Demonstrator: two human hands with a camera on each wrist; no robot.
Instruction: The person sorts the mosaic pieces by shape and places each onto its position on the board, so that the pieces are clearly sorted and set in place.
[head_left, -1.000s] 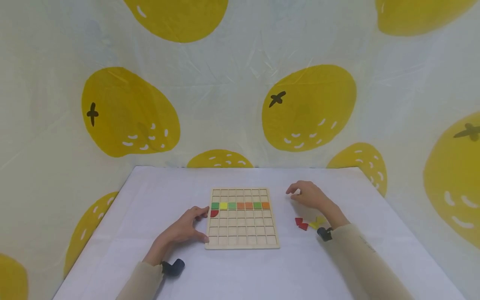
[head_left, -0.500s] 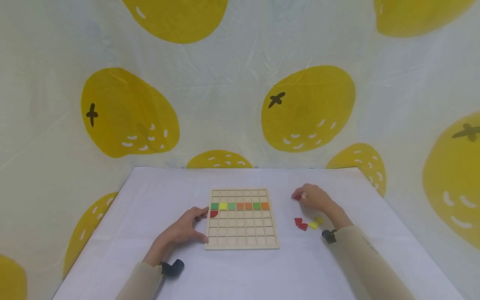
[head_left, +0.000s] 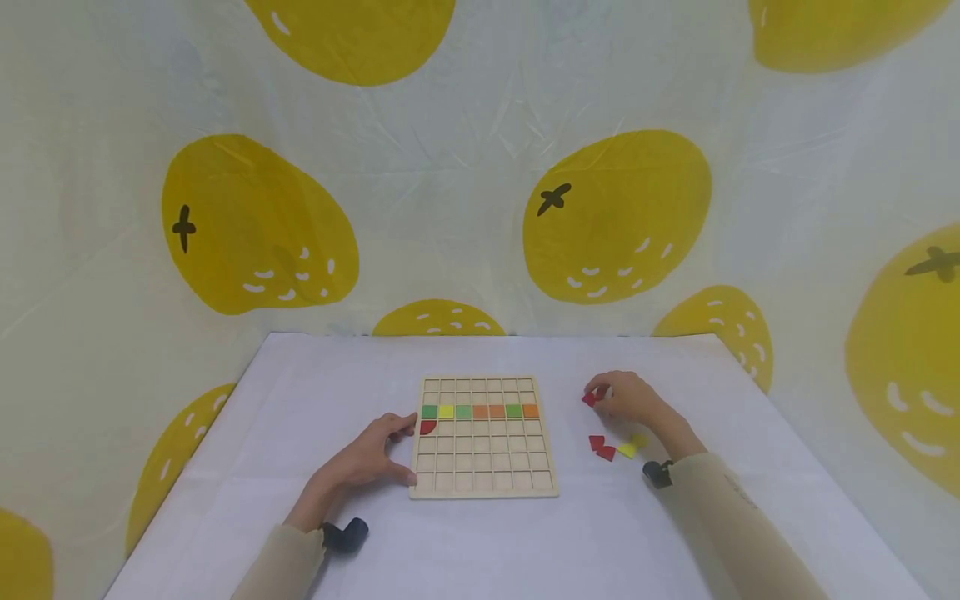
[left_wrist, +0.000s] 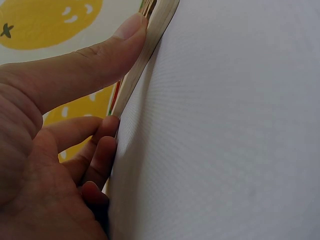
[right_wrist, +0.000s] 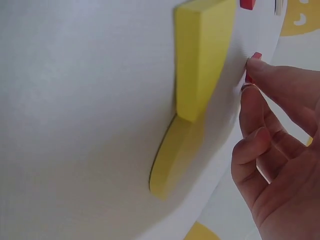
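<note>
A pale wooden grid board [head_left: 483, 481] lies flat in the middle of the white table. One row holds square tiles: green [head_left: 430, 412], yellow [head_left: 447, 412], light green, orange and others. Below that row's left end sits a red round-edged tile [head_left: 428, 427]. My left hand [head_left: 367, 454] rests along the board's left side, thumb [left_wrist: 122, 47] straight against the wooden edge and fingertips [left_wrist: 110, 125] touching it farther along. Right of the board, my right hand [head_left: 630, 397] pinches a small red tile [head_left: 590, 399] between thumb and finger, close over the cloth.
Nearer the right forearm lie loose red tiles [head_left: 605, 453] and two yellow tiles [head_left: 626, 451], which loom large in the right wrist view. A white curtain with yellow fruit prints [head_left: 618, 217] hangs behind the table.
A second ago my right hand hovered over the table with no tile showing; it has since shifted slightly and now pinches a red tile. Left hand and board stay put.
</note>
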